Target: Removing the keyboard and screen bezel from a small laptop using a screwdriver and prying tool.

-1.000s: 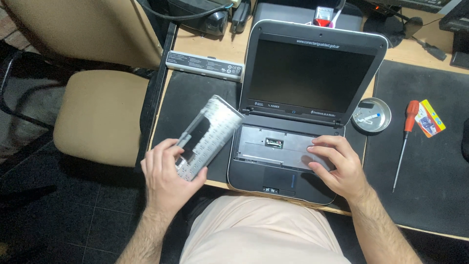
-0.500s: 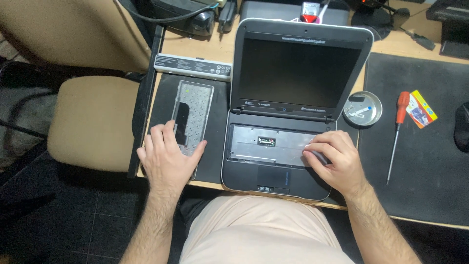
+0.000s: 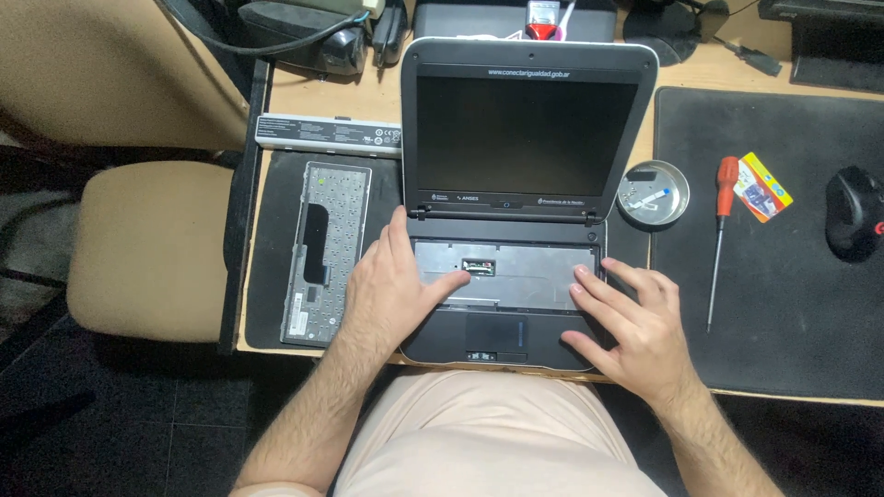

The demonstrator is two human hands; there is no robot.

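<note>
Both hands are laid flat and empty on the small dark grey open laptop, which sits at the near edge of the wooden counter. The left hand is spread open on the left palm rest, its thumb reaching onto the bare silver metal tray where the keys would sit; half a second ago this hand was pressed on the detached keyboard, and a second ago it held that keyboard in the air. The right hand rests open with fingers fanned at the tray's right end, much where it was before. The removed grey keyboard now lies face down on the black mat, just beside the left hand but apart from it. So the keyboard is judged set aside and attention returned to the exposed bay. Farther off lie a long silver battery pack, a round metal dish and a red-handled screwdriver on the black pad.
</note>
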